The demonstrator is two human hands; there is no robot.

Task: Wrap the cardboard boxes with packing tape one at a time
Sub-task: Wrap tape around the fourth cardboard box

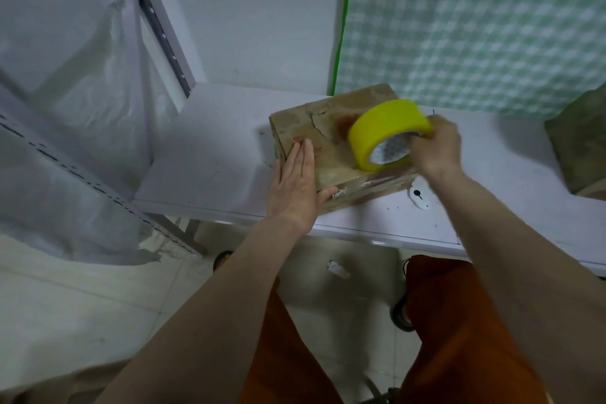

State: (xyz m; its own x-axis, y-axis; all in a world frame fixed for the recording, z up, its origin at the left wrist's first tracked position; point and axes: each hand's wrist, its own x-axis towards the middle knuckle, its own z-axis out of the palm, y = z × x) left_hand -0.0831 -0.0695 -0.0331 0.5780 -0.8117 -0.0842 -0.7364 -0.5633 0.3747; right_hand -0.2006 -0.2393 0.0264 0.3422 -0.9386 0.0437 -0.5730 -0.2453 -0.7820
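Cardboard box (331,141) on white bench (213,154), pinned under flat left hand (296,184), fingers straight, against sliding; right hand (437,147) fingers curled round yellow tape roll (383,131), tilted onto box top for laying tape.

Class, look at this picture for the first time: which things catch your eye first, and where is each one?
The bright yellow roll of tape stands out most, held by the right hand on top of a worn cardboard box on the white table. The left hand lies flat on the box's left end, steadying it. A green checked cloth hangs behind, upper right.
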